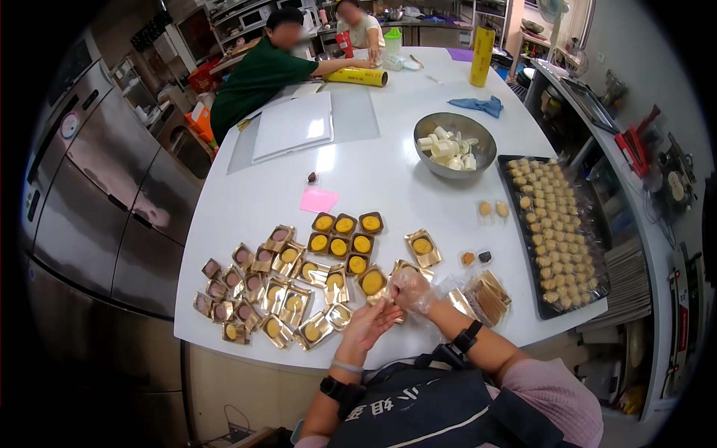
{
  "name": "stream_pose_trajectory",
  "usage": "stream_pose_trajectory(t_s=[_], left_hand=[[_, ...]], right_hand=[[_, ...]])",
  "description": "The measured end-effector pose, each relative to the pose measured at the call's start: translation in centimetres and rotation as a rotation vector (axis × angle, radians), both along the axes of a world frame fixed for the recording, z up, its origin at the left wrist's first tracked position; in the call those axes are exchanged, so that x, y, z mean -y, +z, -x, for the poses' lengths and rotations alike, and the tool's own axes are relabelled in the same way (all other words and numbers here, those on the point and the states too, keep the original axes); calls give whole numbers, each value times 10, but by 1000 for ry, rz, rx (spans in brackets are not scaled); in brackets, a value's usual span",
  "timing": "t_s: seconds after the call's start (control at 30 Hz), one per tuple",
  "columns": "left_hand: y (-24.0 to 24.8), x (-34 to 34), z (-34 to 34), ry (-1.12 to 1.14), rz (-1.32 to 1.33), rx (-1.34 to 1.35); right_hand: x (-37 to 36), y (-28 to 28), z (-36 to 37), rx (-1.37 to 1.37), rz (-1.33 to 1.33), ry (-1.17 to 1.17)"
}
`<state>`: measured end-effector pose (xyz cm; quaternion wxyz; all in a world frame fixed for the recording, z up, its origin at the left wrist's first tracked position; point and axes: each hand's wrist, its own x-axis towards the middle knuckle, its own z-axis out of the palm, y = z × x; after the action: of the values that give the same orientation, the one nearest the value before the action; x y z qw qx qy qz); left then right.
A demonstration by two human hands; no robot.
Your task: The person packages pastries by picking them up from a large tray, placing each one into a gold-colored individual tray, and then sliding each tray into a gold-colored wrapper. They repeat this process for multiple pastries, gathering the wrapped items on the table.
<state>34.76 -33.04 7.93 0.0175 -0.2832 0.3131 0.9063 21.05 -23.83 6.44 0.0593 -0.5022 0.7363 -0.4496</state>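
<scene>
My bare left hand (pixel 366 325) reaches up near the table's front edge, its fingertips on a shiny gold wrapper (pixel 380 296). Close beside it, my right hand (pixel 412 290), in a clear plastic glove, is closed; what its fingers hold is hidden. Just beyond my left fingertips lies a round yellow pastry (pixel 372 281) in a dark tray. Several more yellow pastries in brown trays (pixel 338 246) sit together further off. To the left, yellow pastries on gold wrappers (pixel 296 302) and purple ones (pixel 253 282) are spread in loose rows.
Right of my hands lies a stack of gold wrappers (pixel 489 297). A black baking tray (pixel 547 308) of small round pastries stands at the right edge. Beyond are a steel bowl (pixel 427 166) of white pieces, a blue cloth (pixel 482 106) and a white board (pixel 291 131). Two people work opposite.
</scene>
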Motion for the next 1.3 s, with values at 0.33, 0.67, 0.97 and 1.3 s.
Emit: stream_pose_trajectory(t_s=[0.33,0.67,0.97,1.3], left_hand=[[-11,-7,-11,12,-6,71],[-26,7,-19,113,-96,38],[-24,-10,-10,49,-78,161],[-24,-5,-14,104,-89,124]], right_hand=[[13,-25,57,570,-126,-480],[-125,12,119,110,-339,-731],[-213,-20,81,123,-782,-736],[-184,-19,77,26,-806,-765]])
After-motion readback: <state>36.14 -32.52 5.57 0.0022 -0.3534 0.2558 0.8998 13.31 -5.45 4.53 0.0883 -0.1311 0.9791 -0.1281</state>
